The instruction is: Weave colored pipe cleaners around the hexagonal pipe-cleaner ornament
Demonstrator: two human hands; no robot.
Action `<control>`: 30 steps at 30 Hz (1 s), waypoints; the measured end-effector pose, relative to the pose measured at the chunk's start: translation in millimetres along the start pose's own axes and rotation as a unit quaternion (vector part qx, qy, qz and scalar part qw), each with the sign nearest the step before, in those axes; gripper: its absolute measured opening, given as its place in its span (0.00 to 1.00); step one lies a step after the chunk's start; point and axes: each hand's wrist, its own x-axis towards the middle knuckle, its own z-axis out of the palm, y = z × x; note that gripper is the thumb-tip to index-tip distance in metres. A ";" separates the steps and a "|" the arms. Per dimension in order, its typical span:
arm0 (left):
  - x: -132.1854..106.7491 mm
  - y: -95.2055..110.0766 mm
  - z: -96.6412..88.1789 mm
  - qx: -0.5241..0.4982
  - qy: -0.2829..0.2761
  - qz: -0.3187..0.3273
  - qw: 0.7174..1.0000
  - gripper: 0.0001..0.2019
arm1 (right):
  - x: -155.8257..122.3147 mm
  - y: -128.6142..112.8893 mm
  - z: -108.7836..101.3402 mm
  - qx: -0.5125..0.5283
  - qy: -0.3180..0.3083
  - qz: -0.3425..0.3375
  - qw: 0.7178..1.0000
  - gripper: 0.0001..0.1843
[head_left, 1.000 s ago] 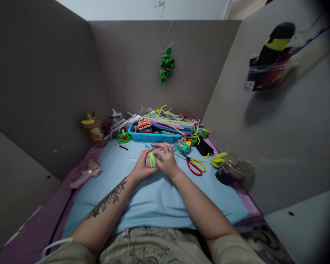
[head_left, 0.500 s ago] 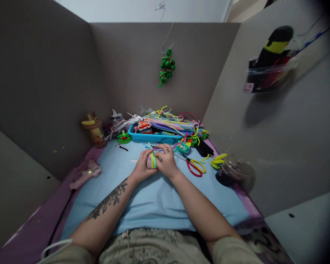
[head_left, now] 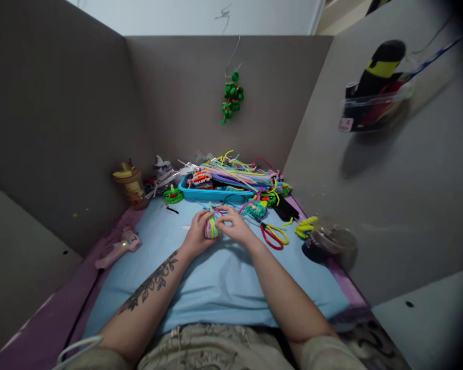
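My left hand [head_left: 196, 234] is closed around a small pastel bundle of pipe cleaners [head_left: 211, 227], striped pink, yellow and mint green, held just above the blue cloth. From the right, my right hand [head_left: 234, 225] has its thumb and fingers bent in a pinch at the bundle's upper right side. Thin loose ends stick out at the top between the hands; my fingers hide part of them. To the right lie scissors [head_left: 273, 235] with one red and one yellow handle, and a teal pipe-cleaner piece [head_left: 255, 208].
Behind the hands stands a blue tray [head_left: 216, 195] heaped with colourful pipe cleaners [head_left: 235, 177]. A pink glue gun [head_left: 119, 250] lies left, near a lidded cup [head_left: 133, 190]. A black phone-like object [head_left: 285, 209] and a dark transparent cup [head_left: 330, 241] are right. Grey panels enclose the table.
My right hand has drawn back slightly to the right, with its fingers lifted, exposing more of the bundle's top. My left hand still holds the bundle. The view has shifted a little.
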 end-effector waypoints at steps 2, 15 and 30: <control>0.0 0.9 0.4 0.016 -0.006 0.003 1.000 0.36 | -0.1 -0.6 0.8 0.002 0.010 0.013 1.000 0.04; 2.7 3.0 -0.8 -0.040 0.006 -0.005 0.999 0.37 | 0.1 1.4 -0.3 -0.045 0.039 -0.018 0.998 0.10; 3.2 3.5 -3.0 -0.112 -0.074 -0.012 0.991 0.36 | -5.2 -6.7 -1.5 -0.264 0.040 -0.144 0.953 0.08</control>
